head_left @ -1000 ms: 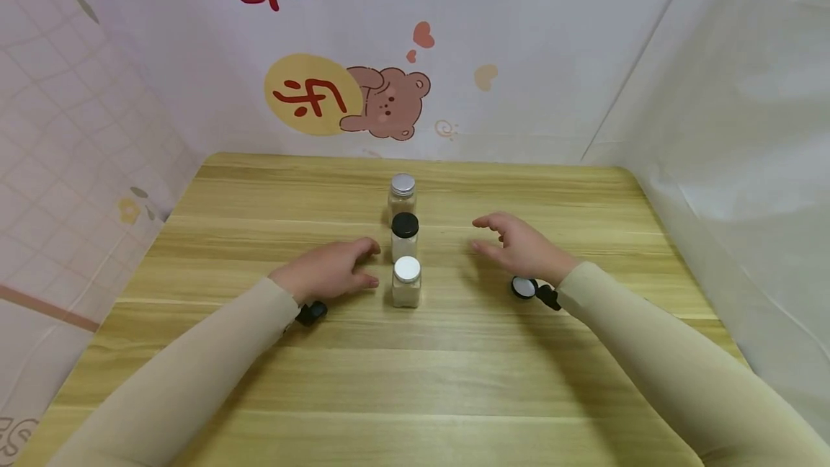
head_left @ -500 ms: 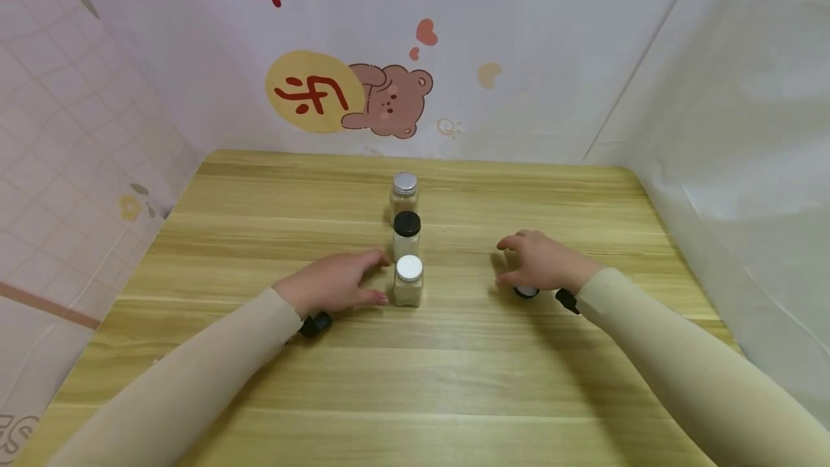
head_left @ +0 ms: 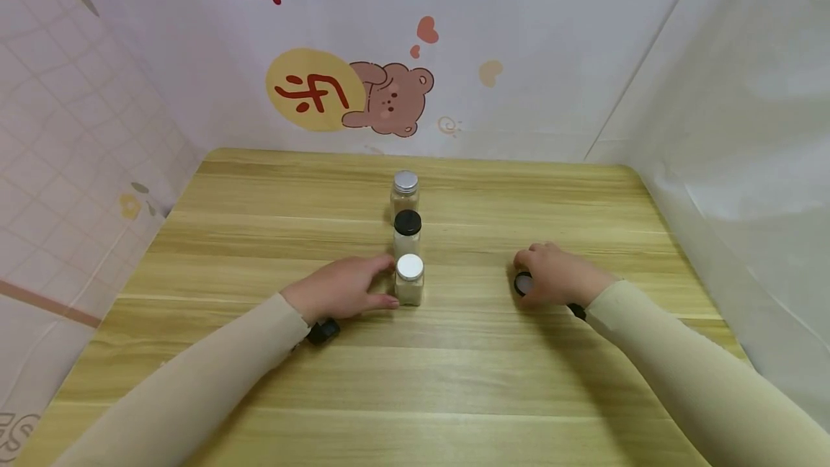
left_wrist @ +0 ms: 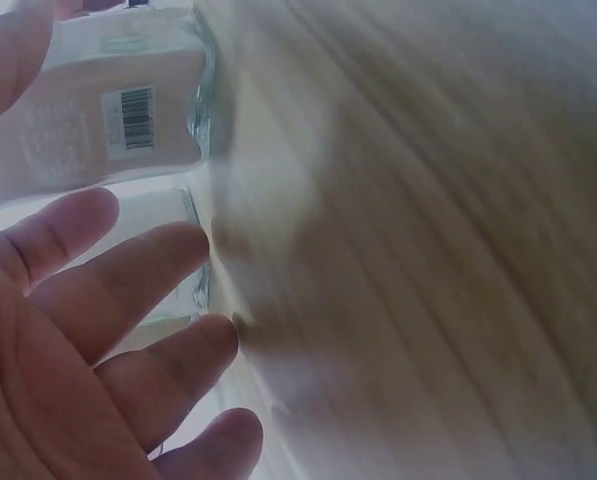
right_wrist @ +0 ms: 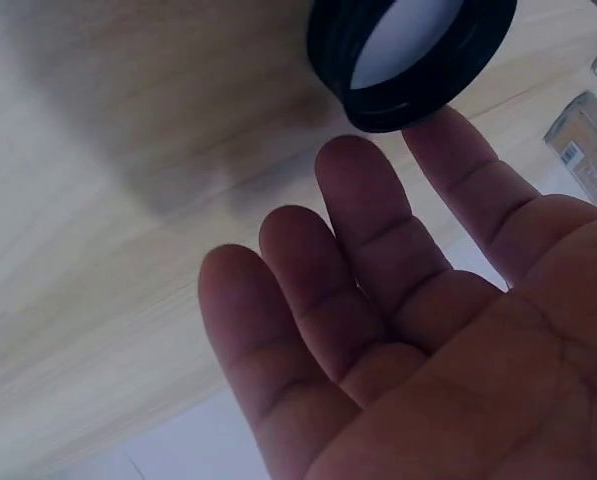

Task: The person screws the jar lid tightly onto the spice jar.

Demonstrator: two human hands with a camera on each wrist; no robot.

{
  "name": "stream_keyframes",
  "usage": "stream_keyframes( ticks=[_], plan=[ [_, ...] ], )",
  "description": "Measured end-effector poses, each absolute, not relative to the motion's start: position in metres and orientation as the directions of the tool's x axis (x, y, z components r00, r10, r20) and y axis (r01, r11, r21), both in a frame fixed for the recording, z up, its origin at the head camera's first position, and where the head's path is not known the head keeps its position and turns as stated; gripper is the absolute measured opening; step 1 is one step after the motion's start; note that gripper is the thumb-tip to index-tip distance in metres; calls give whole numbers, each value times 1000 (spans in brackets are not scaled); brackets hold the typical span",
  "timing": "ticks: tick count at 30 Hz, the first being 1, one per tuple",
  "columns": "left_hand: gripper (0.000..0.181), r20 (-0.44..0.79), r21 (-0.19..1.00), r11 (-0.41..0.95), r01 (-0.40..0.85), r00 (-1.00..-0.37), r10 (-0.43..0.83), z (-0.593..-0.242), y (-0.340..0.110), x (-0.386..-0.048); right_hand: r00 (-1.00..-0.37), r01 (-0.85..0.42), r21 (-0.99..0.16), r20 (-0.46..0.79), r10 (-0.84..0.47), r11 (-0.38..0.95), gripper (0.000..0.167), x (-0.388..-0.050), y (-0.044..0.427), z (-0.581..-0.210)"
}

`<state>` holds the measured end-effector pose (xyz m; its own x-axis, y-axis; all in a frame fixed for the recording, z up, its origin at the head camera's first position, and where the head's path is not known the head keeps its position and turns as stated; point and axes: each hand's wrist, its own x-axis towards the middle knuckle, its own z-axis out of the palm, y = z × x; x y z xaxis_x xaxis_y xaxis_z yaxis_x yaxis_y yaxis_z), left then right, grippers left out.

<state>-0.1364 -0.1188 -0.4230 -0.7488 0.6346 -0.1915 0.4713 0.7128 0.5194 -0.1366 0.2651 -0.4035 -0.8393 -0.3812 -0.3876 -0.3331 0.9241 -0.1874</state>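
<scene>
A jar with a white lid point(head_left: 409, 279) stands on the table at the front of a row of three. My left hand point(head_left: 344, 287) is at its left side, thumb and fingers spread. In the left wrist view the jar point(left_wrist: 98, 110) shows between the thumb and the other fingers of my left hand point(left_wrist: 108, 320); contact is not clear. My right hand point(head_left: 560, 276) is low over a black lid point(head_left: 522, 284), partly covering it. The right wrist view shows the black lid point(right_wrist: 413, 60), its pale inside visible, by the fingertips of my right hand point(right_wrist: 428, 320).
Behind the white-lidded jar stand a black-lidded jar point(head_left: 407, 234) and, farther back, a silver-lidded jar point(head_left: 405, 197). The wooden table point(head_left: 415, 373) meets a printed cloth point(head_left: 532, 34) at its back edge.
My right hand has moved right and nearer to me, down to the black lid. My left hand has moved slightly right and nearer to me, closer to the white-lidded jar.
</scene>
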Motion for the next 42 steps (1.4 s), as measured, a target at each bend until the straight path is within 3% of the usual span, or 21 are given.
stream_keyframes(
  ticks=[7, 14, 23, 42],
  plan=[
    [57, -176, 516, 709, 481, -750, 637, -423, -115, -135, -829, -370, -195, -372, -418, 908, 38, -137, 267, -406],
    [68, -182, 513, 718, 471, -757, 627, -425, -110, -135, -830, -405, -186, -336, -445, 895, 33, -136, 267, -406],
    [52, -175, 525, 712, 466, -760, 626, -429, -109, -136, -829, -382, -242, -338, -446, 892, 34, -136, 263, -401],
    [50, -162, 503, 713, 488, -757, 633, -428, -108, -136, -839, -490, -314, -83, -537, 813, 29, -134, 249, -406]
  ],
)
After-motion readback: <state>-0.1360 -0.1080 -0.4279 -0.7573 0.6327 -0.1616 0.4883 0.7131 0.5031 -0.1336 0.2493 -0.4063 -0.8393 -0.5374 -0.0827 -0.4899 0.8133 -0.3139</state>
